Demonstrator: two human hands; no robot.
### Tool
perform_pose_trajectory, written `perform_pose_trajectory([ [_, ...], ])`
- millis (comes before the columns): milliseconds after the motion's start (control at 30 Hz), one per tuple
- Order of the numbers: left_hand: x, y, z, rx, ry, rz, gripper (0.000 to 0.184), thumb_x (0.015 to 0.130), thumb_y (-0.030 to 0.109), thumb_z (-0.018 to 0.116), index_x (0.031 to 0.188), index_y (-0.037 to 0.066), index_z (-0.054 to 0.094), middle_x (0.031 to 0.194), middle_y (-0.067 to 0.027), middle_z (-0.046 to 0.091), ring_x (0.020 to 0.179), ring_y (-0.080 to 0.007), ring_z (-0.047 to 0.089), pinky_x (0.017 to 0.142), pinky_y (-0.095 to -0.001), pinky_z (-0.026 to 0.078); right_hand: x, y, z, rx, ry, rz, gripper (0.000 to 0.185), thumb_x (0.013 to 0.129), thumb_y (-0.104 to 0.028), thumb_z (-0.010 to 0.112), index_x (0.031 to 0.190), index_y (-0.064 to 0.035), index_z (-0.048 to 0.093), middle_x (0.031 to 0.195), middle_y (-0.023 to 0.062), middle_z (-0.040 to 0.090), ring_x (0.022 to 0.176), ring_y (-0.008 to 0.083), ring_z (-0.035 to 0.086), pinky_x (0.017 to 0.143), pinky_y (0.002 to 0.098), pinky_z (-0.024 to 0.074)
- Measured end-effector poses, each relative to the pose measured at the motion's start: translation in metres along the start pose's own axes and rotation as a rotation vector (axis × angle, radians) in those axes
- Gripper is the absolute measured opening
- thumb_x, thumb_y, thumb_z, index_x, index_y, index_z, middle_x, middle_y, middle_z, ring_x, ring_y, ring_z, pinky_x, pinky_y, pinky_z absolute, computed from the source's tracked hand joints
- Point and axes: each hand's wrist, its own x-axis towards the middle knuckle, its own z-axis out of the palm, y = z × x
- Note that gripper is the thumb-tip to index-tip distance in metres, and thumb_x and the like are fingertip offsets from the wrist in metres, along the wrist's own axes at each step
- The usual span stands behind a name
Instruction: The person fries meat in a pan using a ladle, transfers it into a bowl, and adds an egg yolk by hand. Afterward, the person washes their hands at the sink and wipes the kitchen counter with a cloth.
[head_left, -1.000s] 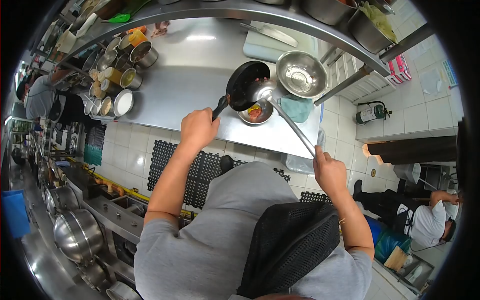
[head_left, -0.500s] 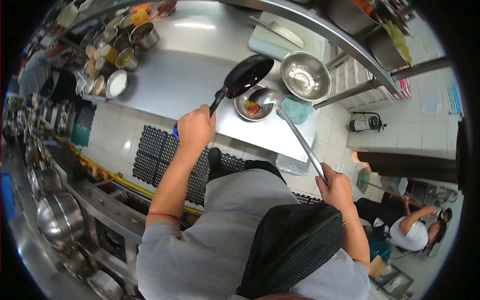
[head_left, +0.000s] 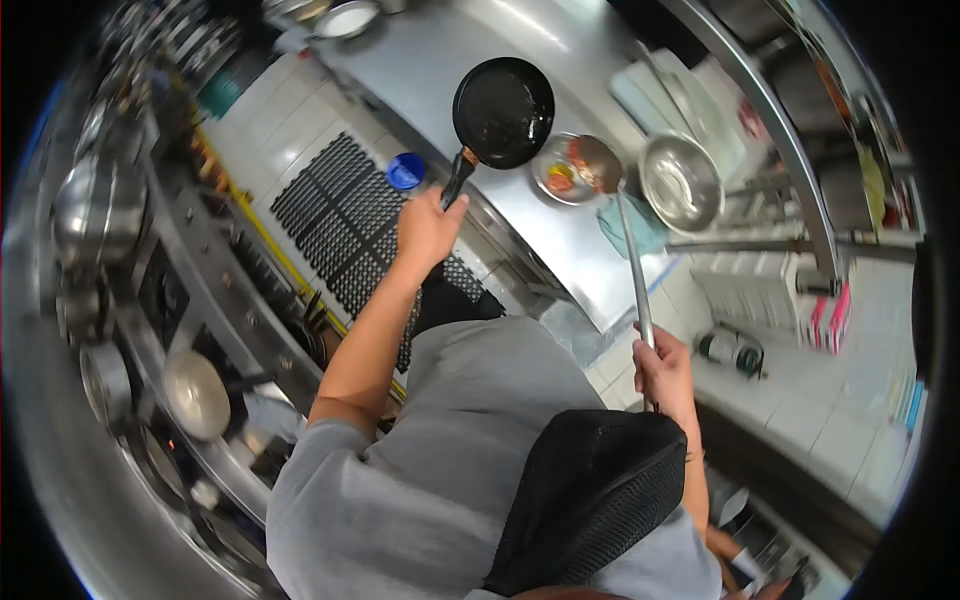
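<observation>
My left hand (head_left: pixel 428 228) is closed round the handle of a black frying pan (head_left: pixel 503 112), which is held level above the table edge with a glossy, dark inside. My right hand (head_left: pixel 663 366) grips the long metal handle of a ladle (head_left: pixel 635 262). The ladle's head is at the right rim of a small metal bowl (head_left: pixel 552 180) and is hard to make out. Red and yellow food (head_left: pixel 562 176) lies in that bowl. A green cloth (head_left: pixel 632 228) rests beside it, and a larger metal bowl (head_left: pixel 682 184) stands to the right.
The steel table (head_left: pixel 410 60) carries white cutting boards (head_left: pixel 660 95) at the back. A metal shelf edge (head_left: pixel 790 135) crosses the upper right. Stoves with a light-coloured pan (head_left: pixel 196 394) line the left. A blue lid (head_left: pixel 405 171) shows below the table edge. Part of another person is at lower right.
The view has turned towards the stoves. The pan has moved off the small bowl and levelled out. The ladle has shifted to the bowl's right rim. More red food shows in the bowl.
</observation>
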Motion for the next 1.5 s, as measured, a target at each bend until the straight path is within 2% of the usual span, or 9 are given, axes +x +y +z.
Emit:
perform_pose_trajectory([
  [133,-0.042,-0.051,-0.011,-0.528,0.097,-0.311,0.026,0.098,0.023,0.080,0.085,0.002,0.073,0.066,0.0026,0.061,0.058,-0.0090,0.053,0.054,-0.0350,0.041,0.015,0.021,-0.001,0.318,-0.097,0.022,0.039,0.108,-0.013,0.063,0.140,0.0084,0.062,0.075,0.0005,0.054,0.049,0.0096,0.048,0.046,0.0248,0.0381],
  [267,-0.117,-0.090,-0.045,-0.685,0.286,-0.530,0.026,0.096,0.023,0.080,0.081,0.008,0.065,0.061,0.0043,0.050,0.048,-0.0080,0.043,0.044,-0.0319,0.031,0.038,0.040,-0.006,0.407,-0.164,0.011,0.044,0.108,-0.017,0.066,0.145,0.0053,0.058,0.073,-0.0003,0.049,0.048,0.0097,0.045,0.045,0.0250,0.0366],
  [500,-0.286,-0.163,-0.105,-0.573,0.917,-0.652,0.028,0.093,0.024,0.078,0.083,-0.001,0.070,0.070,0.0013,0.062,0.064,-0.0096,0.052,0.058,-0.0333,0.042,0.111,0.107,-0.048,0.349,-0.420,0.078,0.039,0.111,-0.009,0.060,0.149,-0.0132,0.057,0.072,-0.0011,0.048,0.056,0.0107,0.043,0.052,0.0283,0.0431],
  [667,-0.371,-0.205,-0.136,-0.766,1.421,-0.806,0.024,0.093,0.027,0.075,0.087,0.006,0.066,0.066,-0.0015,0.056,0.045,-0.0167,0.052,0.042,-0.0363,0.040,0.135,0.128,-0.059,0.178,-0.334,0.111,0.039,0.111,-0.009,0.059,0.149,-0.0165,0.059,0.072,-0.0006,0.051,0.061,0.0103,0.046,0.056,0.0287,0.0438],
  [933,-0.472,-0.284,-0.100,-0.949,2.009,-1.285,0.029,0.085,0.027,0.074,0.090,0.001,0.063,0.071,-0.0086,0.056,0.047,-0.0231,0.050,0.040,-0.0402,0.038,0.190,0.189,-0.103,0.169,-0.446,-0.123,0.037,0.112,-0.009,0.059,0.148,-0.0156,0.060,0.072,0.0004,0.053,0.061,0.0123,0.048,0.057,0.0300,0.0455],
  [1067,-0.494,-0.282,-0.091,-0.960,1.976,-1.316,0.025,0.085,0.024,0.075,0.075,0.012,0.056,0.067,-0.0043,0.052,0.050,-0.0217,0.051,0.044,-0.0405,0.041,0.154,0.139,-0.069,0.113,-0.337,0.006,0.036,0.111,-0.011,0.061,0.147,-0.0122,0.059,0.069,-0.0026,0.049,0.057,0.0092,0.044,0.054,0.0289,0.0418],
  [1167,-0.530,-0.299,-0.087,-1.244,1.812,-1.091,0.030,0.088,0.020,0.081,0.073,0.019,0.054,0.066,0.0005,0.050,0.051,-0.0213,0.048,0.047,-0.0411,0.042,0.086,0.078,-0.014,0.180,-0.182,0.038,0.036,0.103,-0.010,0.069,0.139,-0.0082,0.067,0.070,-0.0071,0.047,0.054,0.0044,0.036,0.049,0.0261,0.0309],
  [1333,-0.555,-0.329,-0.103,-1.183,1.365,-1.257,0.038,0.100,0.042,0.069,0.082,0.018,0.046,0.063,0.0021,0.036,0.050,-0.0168,0.037,0.049,-0.0354,0.033,0.064,0.045,-0.001,0.189,-0.226,-0.015,0.029,0.102,-0.004,0.066,0.131,0.0010,0.064,0.072,0.0015,0.058,0.048,0.0130,0.053,0.047,0.0281,0.0421],
  [1500,-0.536,-0.286,-0.147,-0.862,1.214,-1.419,0.032,0.092,0.039,0.074,0.101,0.012,0.060,0.085,-0.0065,0.060,0.067,-0.0263,0.058,0.060,-0.0427,0.049,0.055,0.057,0.005,0.222,-0.215,-0.029,0.028,0.104,-0.003,0.065,0.131,0.0028,0.063,0.074,0.0010,0.060,0.047,0.0114,0.055,0.048,0.0273,0.0450],
])
